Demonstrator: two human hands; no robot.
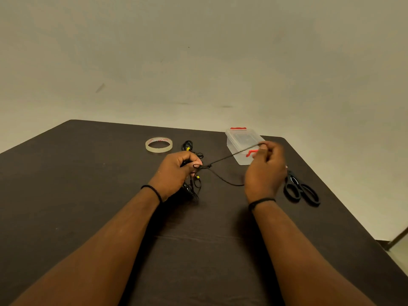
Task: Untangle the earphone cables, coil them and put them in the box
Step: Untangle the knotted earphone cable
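Nearest the camera, both forearms reach over the dark table [88, 173]; the left hand [174, 173] has its fingers curled round the tangled earphone cables [194, 184], which bunch just beside it at about 3 o'clock and trail down to the tabletop. From that knot a single strand [229, 156] runs taut toward 2 o'clock to the right hand [265, 168], whose thumb and forefinger pinch its end, the other fingers loosely curled. The step in hand looks like drawing one length free, so it would go best with the left hand easing its hold while the right pulls slowly, stopping if the knot tightens, then feeding the loop back through. At 4 o'clock of the right hand lie black scissors [301, 191]. Farther off, the clear box [240, 140] with red clips stands lidded behind the right hand, and a tape roll [159, 145] sits at 11 o'clock of the left hand
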